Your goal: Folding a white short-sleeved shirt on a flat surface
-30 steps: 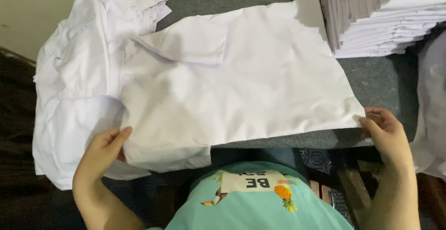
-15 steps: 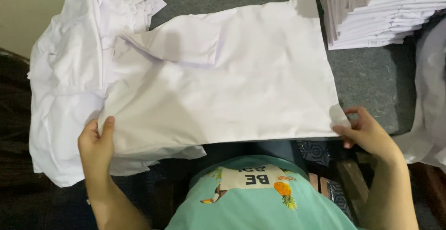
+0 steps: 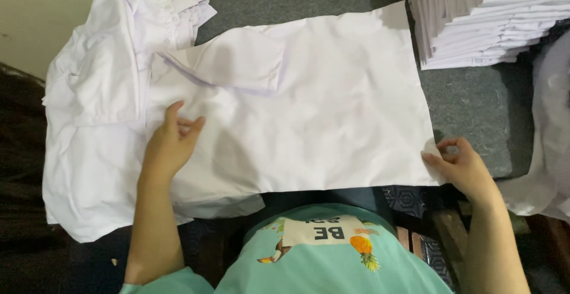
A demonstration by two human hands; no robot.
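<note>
A white cotton shirt [image 3: 320, 122], softly creased, lies flat on the grey felt desk [image 3: 475, 104]. The left hand [image 3: 169, 145] presses open-palmed on it. The right hand [image 3: 460, 166] has a pinching grip on its hem corner.

Left hand [image 3: 169, 148] flat on white shirt [image 3: 320, 110]; right hand [image 3: 460, 166] pinching hem.

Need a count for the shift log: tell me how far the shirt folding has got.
Done: a tall stack of folded white garments sits at the table's far right. In hand: one white shirt lies spread, a sleeve folded across; the left hand presses it flat, the right hand pinches its hem corner. Left: its remaining folds, plus the unfolded white pile alongside.
</note>
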